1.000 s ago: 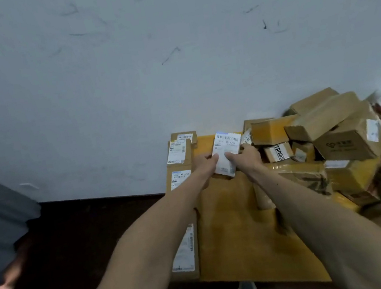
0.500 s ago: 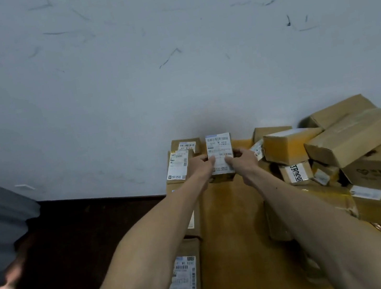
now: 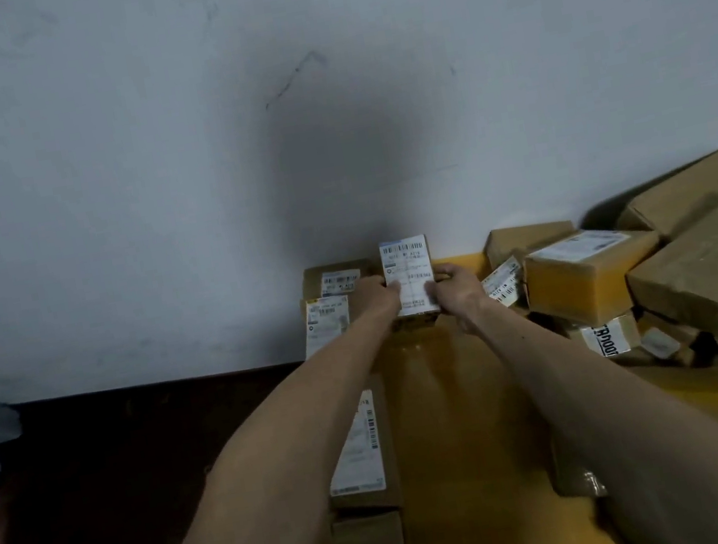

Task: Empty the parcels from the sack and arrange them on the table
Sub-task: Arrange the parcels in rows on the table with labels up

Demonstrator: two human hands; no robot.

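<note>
My left hand [image 3: 374, 294] and right hand [image 3: 457, 289] both pinch the small labelled parcel [image 3: 410, 275] at its side edges; it seems light, stiff cardboard

— What colour is the parcel [image 3: 410, 280] in the grip?
— Brown card; its white label is striped with black barcodes.
— Left of the grip?
— Brown boxes [image 3: 325, 325], also with white labels.
— Right of it?
— A yellow-taped box [image 3: 586, 281], then a plain brown carton [image 3: 717, 268]. Below the grip, an orange-yellow table [image 3: 458, 421].
</note>
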